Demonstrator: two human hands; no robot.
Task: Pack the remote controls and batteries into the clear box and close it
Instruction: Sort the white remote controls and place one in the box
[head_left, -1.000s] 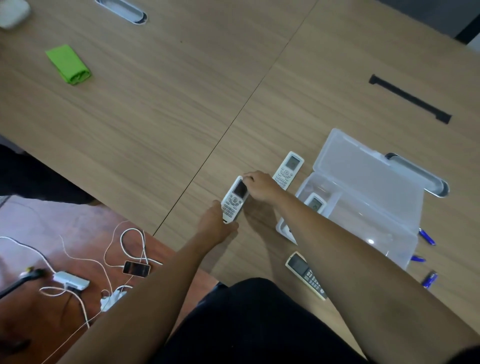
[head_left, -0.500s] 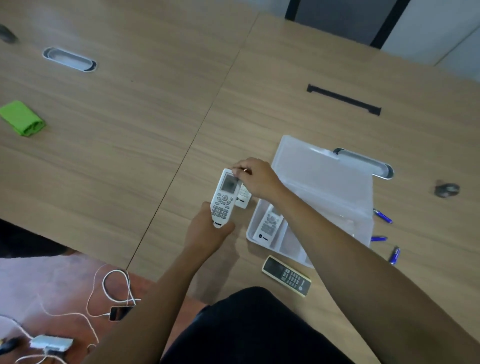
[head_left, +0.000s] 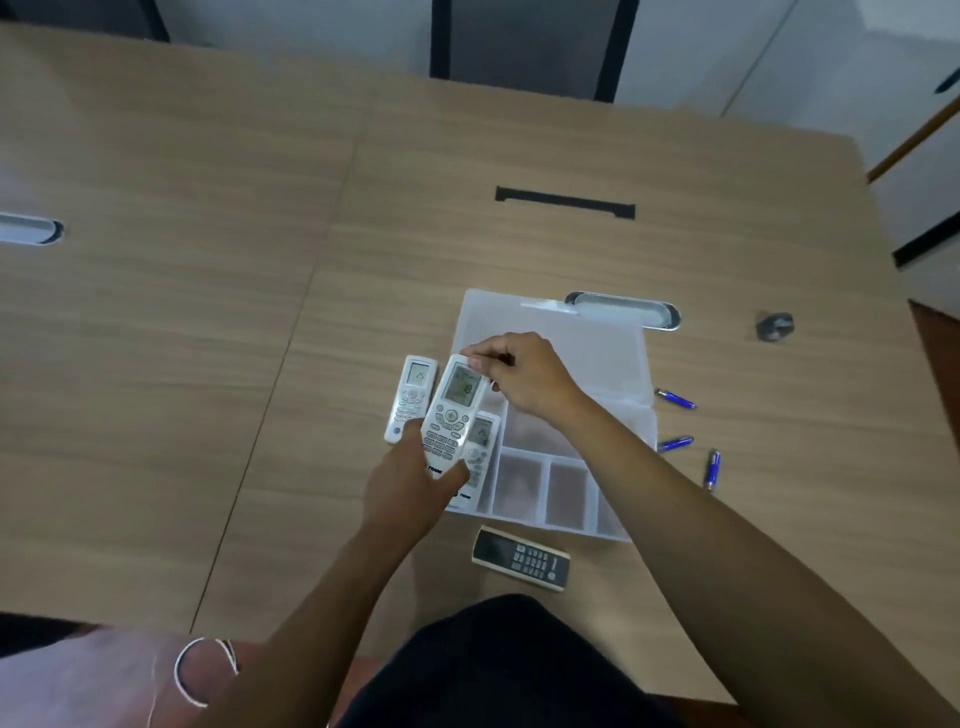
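1. White remote (head_left: 451, 415), the larger one, is held in the air over the left edge of the clear box (head_left: 566, 499). Long axis runs from its screen end, far from the person, to its button end, near the person, tilted slightly right at the top.
2. Left hand (head_left: 410, 491): grip clamped on the button end, thumb on the face. Right hand (head_left: 519, 375): fingertips pinched on the screen end's top corner.
3. Key relation: the box's long left compartment lies directly beneath and just right of the held remote, and already holds a second white remote (head_left: 478, 460), lying nearly parallel to it.
4. Judgement: the next move is a short lowering to the right, keeping the long axis aligned with the compartment. Whether there is room beside the lodged remote cannot be told.
5. Left of the box, a smaller white remote (head_left: 410, 397) rests on the tabletop (head_left: 208, 364). Near side of the box: dark remote (head_left: 521, 558).
6. Right of the box: three blue batteries (head_left: 675, 400), not yet packed. Lid (head_left: 587, 353) lies open on the far side.
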